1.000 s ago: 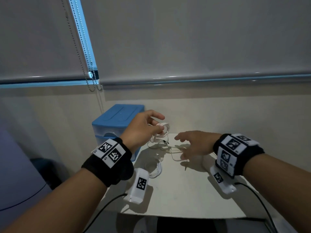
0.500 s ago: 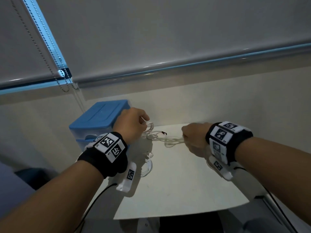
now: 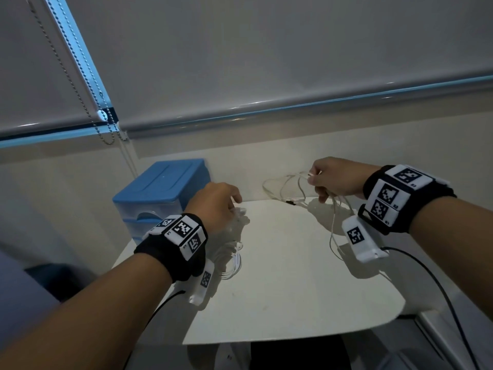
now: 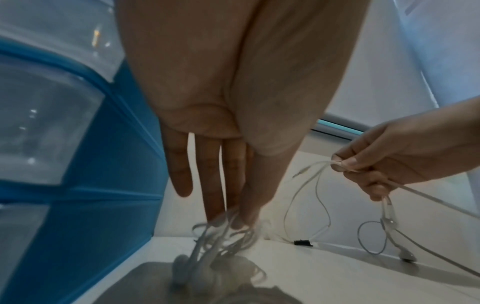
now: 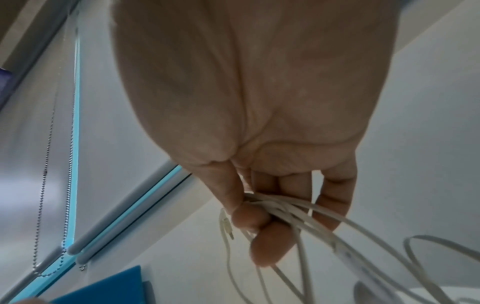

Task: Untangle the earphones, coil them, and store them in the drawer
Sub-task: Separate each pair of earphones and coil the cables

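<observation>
White earphones [image 3: 282, 188] stretch as loose loops between my two hands above the white table [image 3: 293, 295]. My right hand [image 3: 314, 180] is raised at the back right and grips several strands [image 5: 298, 218] between thumb and fingers. The plug [image 5: 226, 226] hangs beside the thumb. My left hand [image 3: 236, 202] points down next to the blue drawer unit [image 3: 160, 188]. Its fingertips [image 4: 215, 214] pinch a blurred tangle of cable [image 4: 223, 236], and the earbuds [image 4: 192, 271] touch the table. A small black clip [image 4: 302, 242] sits on the cable between the hands.
Another white cable coil [image 3: 232, 263] lies on the table under my left wrist. The drawer unit [image 4: 103, 185] stands at the table's back left corner against the wall. A roller blind with a bead chain [image 3: 80, 89] hangs behind. Black wrist-camera cords trail off the front edge.
My right hand has risen and moved right, drawing strands out of the bundle. My left hand has dropped toward the table beside the drawer unit with the tangle.
</observation>
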`<state>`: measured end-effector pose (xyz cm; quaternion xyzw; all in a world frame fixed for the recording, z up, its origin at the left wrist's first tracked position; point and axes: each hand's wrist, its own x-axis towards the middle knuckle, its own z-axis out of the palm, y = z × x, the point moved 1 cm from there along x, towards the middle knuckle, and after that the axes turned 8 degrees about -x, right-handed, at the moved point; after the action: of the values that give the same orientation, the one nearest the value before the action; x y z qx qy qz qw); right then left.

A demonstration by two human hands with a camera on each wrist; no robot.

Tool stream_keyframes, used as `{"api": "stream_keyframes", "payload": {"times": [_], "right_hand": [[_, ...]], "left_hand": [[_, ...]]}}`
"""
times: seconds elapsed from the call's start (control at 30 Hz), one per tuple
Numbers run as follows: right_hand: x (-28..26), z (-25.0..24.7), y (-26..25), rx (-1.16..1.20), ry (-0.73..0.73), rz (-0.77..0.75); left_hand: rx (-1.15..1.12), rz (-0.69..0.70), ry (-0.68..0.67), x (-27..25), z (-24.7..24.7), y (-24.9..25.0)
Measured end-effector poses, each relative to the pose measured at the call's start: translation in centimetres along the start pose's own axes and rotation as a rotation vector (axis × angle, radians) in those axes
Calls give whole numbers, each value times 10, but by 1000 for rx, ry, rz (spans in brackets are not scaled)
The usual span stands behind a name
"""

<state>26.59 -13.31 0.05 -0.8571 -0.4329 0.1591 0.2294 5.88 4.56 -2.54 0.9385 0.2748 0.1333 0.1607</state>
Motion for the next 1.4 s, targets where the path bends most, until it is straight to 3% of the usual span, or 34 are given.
{"api": "stream_keyframes", "payload": {"times": [0.13,0.27,0.37,0.47,0.57,0.67,0.77,0.93,1.07,1.2,1.3,1.4], "right_hand": [[-2,-2,-11,80,45,-61],[-6,-8,-24,84,78,-105],[-11,-17,-34,90,135,-144],[-20,-28,-47,110,190,-215],[-34,-39,-65,167,195,-299],[-51,-47,-88,250,141,-420],[-74,-50,-113,226,61,-538],[-95,-46,-137,220,-16,-649],[-94,-42,-134,262,-29,-643],[-86,-35,-112,333,-45,-523],[-78,-28,-91,397,-26,-426],[-70,-17,-73,426,25,-336]], "left_hand": [[-26,35,-197,-3,6,4],[-35,46,-200,-3,0,2],[-76,54,-125,-6,-13,1],[-213,86,53,-14,-34,4],[-399,187,223,-28,-58,15],[-514,293,271,-47,-78,32],[-610,344,230,-60,-90,47],[-762,370,40,-80,-99,57],[-961,303,23,-91,-100,51],[-1045,182,27,-91,-103,40],[-1014,81,38,-89,-98,33],[-846,63,21,-81,-91,34]]}}
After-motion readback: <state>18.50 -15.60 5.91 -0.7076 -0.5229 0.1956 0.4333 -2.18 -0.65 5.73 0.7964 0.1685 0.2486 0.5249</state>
